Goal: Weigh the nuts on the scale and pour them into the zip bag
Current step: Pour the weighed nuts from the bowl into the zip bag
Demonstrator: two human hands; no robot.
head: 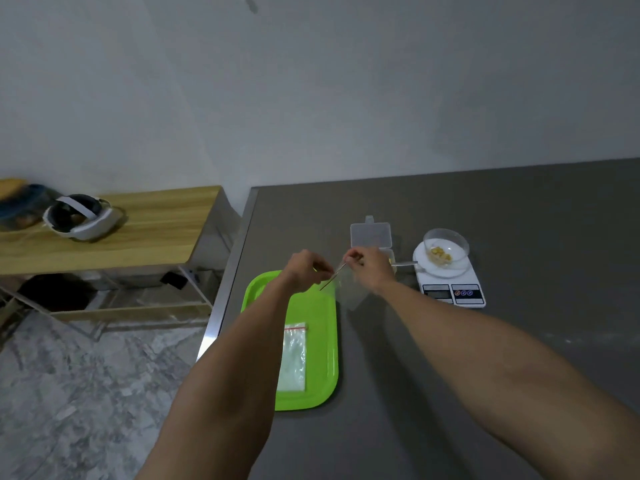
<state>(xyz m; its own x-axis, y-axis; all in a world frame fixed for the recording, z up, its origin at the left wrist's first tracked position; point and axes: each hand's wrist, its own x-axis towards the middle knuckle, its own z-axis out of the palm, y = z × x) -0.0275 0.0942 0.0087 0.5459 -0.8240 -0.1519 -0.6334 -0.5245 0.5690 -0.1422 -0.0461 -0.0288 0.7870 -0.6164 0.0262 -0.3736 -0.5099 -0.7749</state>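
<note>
A clear zip bag (pixel 348 292) hangs in the air above the grey table, its red-lined top edge held between both hands. My left hand (pixel 304 271) pinches the left end of that edge and my right hand (pixel 369 268) pinches the right end. A white kitchen scale (pixel 450 282) stands to the right, carrying a clear glass bowl (pixel 446 249) with a few yellowish nuts (pixel 439 255) inside. Behind my right hand sits a clear plastic box (pixel 370 235) with its lid raised. Another zip bag (pixel 294 358) lies flat on a green tray (pixel 318 306).
The grey table (pixel 450 393) ends in a metal edge at the left, beyond which is a marble floor. A wooden side table (pixel 138 220) at the left holds a white headset (pixel 83 216). A metal spoon handle (pixel 405 263) pokes out beside the scale.
</note>
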